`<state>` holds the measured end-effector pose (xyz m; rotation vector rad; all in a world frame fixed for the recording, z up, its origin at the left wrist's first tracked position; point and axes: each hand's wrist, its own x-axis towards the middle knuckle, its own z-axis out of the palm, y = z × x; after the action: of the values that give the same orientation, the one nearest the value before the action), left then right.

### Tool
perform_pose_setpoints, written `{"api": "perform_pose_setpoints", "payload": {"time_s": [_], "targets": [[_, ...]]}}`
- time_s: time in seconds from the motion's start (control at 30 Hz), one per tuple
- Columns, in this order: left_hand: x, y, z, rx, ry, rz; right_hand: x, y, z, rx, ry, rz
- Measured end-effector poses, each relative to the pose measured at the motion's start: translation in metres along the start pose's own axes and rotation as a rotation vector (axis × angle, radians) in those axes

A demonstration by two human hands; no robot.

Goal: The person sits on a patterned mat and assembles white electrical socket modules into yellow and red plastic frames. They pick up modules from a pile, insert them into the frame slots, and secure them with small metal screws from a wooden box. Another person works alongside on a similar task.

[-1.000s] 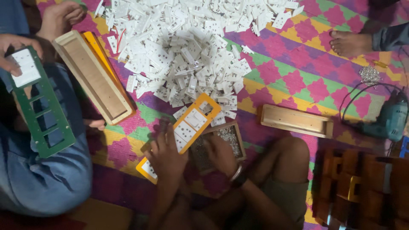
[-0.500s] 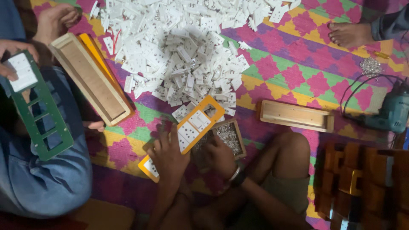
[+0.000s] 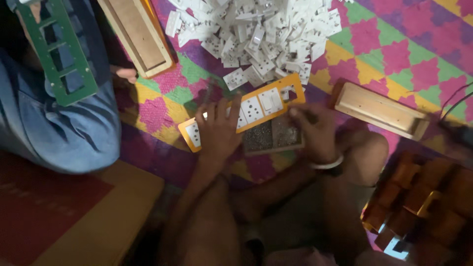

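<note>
My left hand (image 3: 217, 130) is spread flat on the orange plate (image 3: 246, 111), right hand (image 3: 315, 130) pinching at its right end, over the screw tray (image 3: 273, 137); I'd keep the plate pinned so it can't slide

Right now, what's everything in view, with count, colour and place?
switch and socket modules: heap, too many to count, white, top centre on mat
orange switch plate: one, holding white modules, under both hands
tray of small screws: one, wooden, beneath plate
wooden boxes: two, tan, top left and right
green switch plate: one, held by neighbour, top left
wooden blocks: stack, brown, lower right
mat: patterned pink, yellow, green
left hand: flat on plate
right hand: at plate's right end
</note>
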<state>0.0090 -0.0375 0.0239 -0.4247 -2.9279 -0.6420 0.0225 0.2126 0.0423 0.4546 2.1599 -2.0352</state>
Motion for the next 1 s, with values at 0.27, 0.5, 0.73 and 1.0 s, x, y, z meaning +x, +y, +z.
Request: {"api": "perform_pose_setpoints", "payload": {"time_s": [0.27,0.5,0.73,1.0], "targets": [[0.003,0.005,-0.005,0.003,-0.088,0.006,0.048,-0.023,-0.004,-0.304,-0.194,-0.065],[0.003,0.007,-0.007,0.042,-0.137,0.010,0.056,-0.009,0.000,-0.539,-0.146,-0.234],[0.009,0.009,-0.016,0.007,-0.084,0.044,0.058,-0.010,0.011,-1.035,0.210,-0.699],[0.004,0.005,-0.014,0.101,-0.102,0.043,0.074,-0.019,0.021,-0.501,-0.067,0.046]]}}
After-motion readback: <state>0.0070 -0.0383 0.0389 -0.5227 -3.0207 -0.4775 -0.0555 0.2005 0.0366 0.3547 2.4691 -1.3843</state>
